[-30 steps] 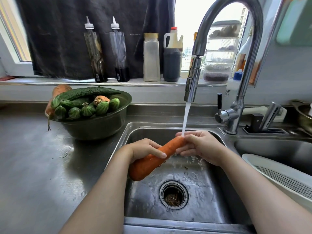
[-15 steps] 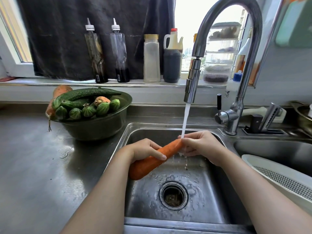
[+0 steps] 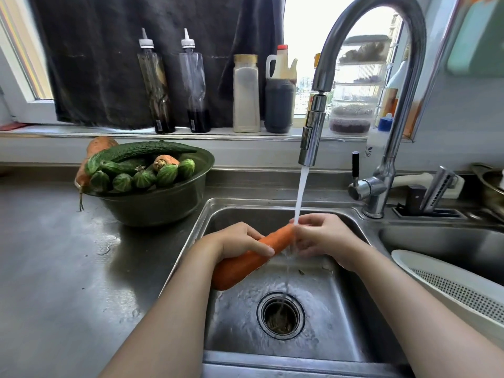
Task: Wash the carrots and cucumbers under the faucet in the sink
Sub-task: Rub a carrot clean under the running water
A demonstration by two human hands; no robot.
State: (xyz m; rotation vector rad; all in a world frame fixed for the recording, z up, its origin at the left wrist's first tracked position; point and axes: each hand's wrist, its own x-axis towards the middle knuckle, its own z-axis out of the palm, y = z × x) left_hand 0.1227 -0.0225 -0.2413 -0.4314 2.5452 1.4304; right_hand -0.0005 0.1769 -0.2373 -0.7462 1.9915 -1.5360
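1. Carrot [image 3: 245, 259] is lying over the sink's [image 3: 341, 347] left rim, tip under running water.
2. Left hand [image 3: 234, 241] is gripping mid-shaft; right hand [image 3: 324, 237] is pinching the tip.
3. Stiff, probably slippery: hold the thick end.

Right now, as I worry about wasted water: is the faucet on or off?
On. A stream of water falls from the faucet onto the carrot at its narrow end and runs on down into the sink.

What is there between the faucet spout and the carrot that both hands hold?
Only a stream of water, in the head view: it falls from the faucet spout onto the thin end of the carrot.
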